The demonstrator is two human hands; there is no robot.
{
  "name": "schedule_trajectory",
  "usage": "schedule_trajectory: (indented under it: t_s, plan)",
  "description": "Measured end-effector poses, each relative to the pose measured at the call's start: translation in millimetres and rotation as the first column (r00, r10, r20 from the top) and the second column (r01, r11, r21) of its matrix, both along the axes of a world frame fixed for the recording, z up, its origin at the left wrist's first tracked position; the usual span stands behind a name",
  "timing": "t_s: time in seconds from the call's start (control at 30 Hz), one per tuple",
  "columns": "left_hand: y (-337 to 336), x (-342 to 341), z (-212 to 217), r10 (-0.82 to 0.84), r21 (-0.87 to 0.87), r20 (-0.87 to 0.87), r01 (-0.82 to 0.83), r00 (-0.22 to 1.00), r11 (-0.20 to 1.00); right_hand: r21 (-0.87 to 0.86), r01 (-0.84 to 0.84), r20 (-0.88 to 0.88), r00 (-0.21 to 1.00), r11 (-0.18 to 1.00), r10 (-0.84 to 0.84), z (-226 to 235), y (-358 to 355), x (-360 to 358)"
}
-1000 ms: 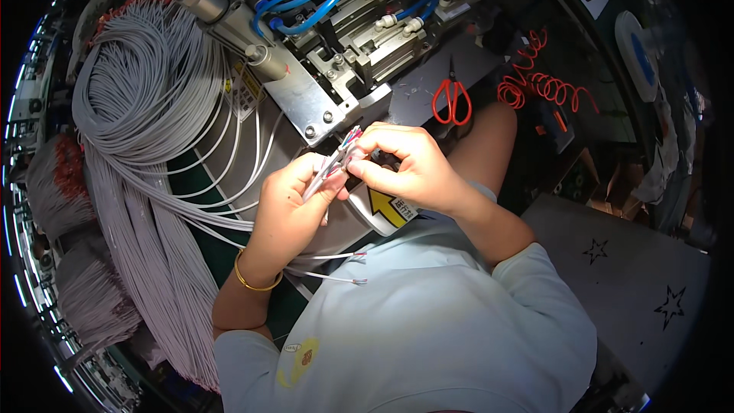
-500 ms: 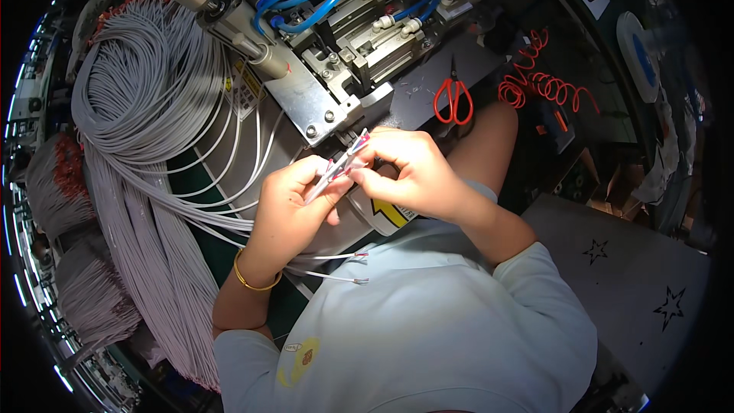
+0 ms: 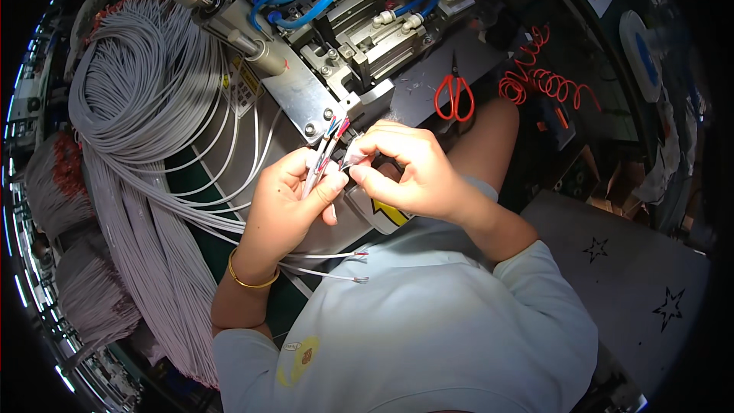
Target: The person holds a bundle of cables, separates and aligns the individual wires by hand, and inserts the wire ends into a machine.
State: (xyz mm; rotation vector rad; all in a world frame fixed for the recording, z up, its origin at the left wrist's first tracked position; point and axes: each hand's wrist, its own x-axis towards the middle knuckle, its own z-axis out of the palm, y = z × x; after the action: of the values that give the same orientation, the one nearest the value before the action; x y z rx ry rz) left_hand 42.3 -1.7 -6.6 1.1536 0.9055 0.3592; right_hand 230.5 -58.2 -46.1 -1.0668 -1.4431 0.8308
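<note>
Gripping a small bunch of white cables (image 3: 316, 172) between thumb and fingers (image 3: 327, 190), the left hand (image 3: 287, 203), one gold bracelet (image 3: 249, 285) at its wrist, faces the right hand (image 3: 409, 172), whose fingertips (image 3: 371, 145) are pinched together just beside the bunch; whether they hold a wire cannot be told. Near the hands stands one metal machine (image 3: 306, 99). Two more cable ends (image 3: 336, 255) stick out beside the left wrist. One pair of red-handled scissors (image 3: 456, 79) and one red coiled hose (image 3: 547, 80) are at right; one large grey cable coil (image 3: 145, 92) and two smaller bundles (image 3: 57, 183) are at left. The gripped cables, too tightly bunched to count, tilt up and slightly rightward, their pale jackets giving way to thin blue, pink and white cores (image 3: 342, 125) that spread at the tip
</note>
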Motion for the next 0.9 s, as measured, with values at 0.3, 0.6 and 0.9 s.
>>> schedule_trajectory:
  t_s: [0.3, 0.6, 0.9]
  plan:
    - [-1.4, 0.5, -1.6, -0.012, 0.022, 0.008, 0.011, 1.0, 1.0, -0.107, -0.065, -0.061, 0.996, 0.992, 0.059, -2.9, 1.6, -1.6]
    - [-4.8, 1.6, -0.7, 0.008, 0.022, 0.017, -0.008, 1.0, 1.0, -0.053, -0.028, 0.03, 0.999, 0.998, 0.029, 3.4, 1.6, -2.6]
    - [-1.6, 0.4, 3.6, -0.037, 0.042, -0.068, 0.04, 0.997, 0.998, 0.004, -0.056, 0.232, 0.971, 0.998, 0.054, -3.8, 3.2, 4.0]
